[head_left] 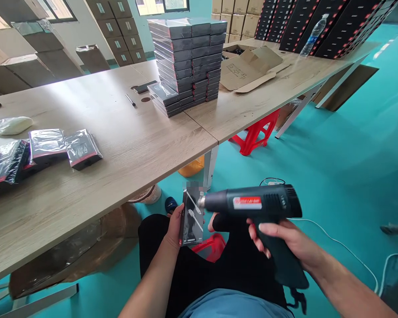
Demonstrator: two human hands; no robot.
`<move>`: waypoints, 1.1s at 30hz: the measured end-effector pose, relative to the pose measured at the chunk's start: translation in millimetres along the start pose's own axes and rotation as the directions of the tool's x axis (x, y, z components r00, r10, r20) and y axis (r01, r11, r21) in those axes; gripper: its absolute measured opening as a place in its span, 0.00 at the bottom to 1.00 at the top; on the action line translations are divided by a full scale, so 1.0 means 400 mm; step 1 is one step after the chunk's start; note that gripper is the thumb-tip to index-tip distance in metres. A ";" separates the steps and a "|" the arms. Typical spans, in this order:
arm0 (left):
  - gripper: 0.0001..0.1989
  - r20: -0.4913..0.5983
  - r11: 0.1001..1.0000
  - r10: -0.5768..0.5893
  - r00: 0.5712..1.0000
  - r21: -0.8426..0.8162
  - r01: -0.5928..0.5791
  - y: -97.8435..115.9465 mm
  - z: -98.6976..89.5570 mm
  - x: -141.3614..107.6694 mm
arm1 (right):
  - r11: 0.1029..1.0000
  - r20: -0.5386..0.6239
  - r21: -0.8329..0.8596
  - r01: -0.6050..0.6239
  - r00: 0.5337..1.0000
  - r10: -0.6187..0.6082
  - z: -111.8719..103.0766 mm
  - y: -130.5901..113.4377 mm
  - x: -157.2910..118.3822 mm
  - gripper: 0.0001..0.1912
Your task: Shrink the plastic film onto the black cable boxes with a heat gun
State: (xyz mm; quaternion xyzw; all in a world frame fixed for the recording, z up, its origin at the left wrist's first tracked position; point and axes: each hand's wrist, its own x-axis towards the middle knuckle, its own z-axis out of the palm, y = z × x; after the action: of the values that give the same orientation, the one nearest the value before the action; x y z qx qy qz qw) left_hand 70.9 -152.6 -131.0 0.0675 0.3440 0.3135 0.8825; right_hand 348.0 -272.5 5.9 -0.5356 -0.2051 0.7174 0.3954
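Over my lap, my left hand [175,225] holds a slim dark box [192,216] with a white cable pictured on its front. My right hand [281,238] is wrapped round the handle of a dark heat gun [252,201] with a red and white label. The gun points left, its metal nozzle close to the right edge of the box; whether they touch I cannot tell. On the table at the left lie several film-wrapped boxes [82,148]. A tall stack of wrapped boxes [185,57] stands further back on the table.
The wooden table [119,145] runs across my left and front. It bears a pen [130,100], an opened carton [245,70], a water bottle [314,35] and rows of black boxes [338,31]. Below are a red stool [257,132], a bin [151,194] and a white cable [338,247].
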 end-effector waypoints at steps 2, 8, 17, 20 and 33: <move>0.19 -0.100 1.000 -0.014 0.995 -0.011 0.013 0.003 0.004 0.007 | 0.969 0.153 -0.243 -0.037 0.985 0.076 0.014 -0.017 -0.009 0.18; 0.21 -0.087 0.999 -0.039 0.995 0.003 0.040 0.012 0.025 0.012 | 0.863 0.114 -0.480 0.156 0.987 -0.115 0.068 -0.083 0.004 0.14; 0.17 -0.094 0.997 0.071 0.993 -0.032 -0.074 0.017 0.015 0.015 | 0.803 0.107 -0.581 0.133 0.990 -0.087 0.111 -0.095 -0.006 0.13; 0.19 -0.049 0.991 0.123 0.991 -0.052 -0.126 0.019 0.018 0.013 | 0.786 0.174 -0.616 0.050 0.982 0.074 0.100 -0.079 -0.013 0.13; 0.17 -0.066 0.999 0.012 0.998 0.030 -0.010 -0.001 -0.027 0.020 | 0.878 0.112 -0.472 0.077 0.993 -0.026 0.090 -0.069 -0.019 0.18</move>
State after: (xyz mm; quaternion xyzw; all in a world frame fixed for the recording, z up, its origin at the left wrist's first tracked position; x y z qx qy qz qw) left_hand 68.6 -149.2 -143.9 0.0724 0.3774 0.3153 0.8677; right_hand 324.9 -257.3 42.6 -0.5730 -0.4089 0.6610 0.2600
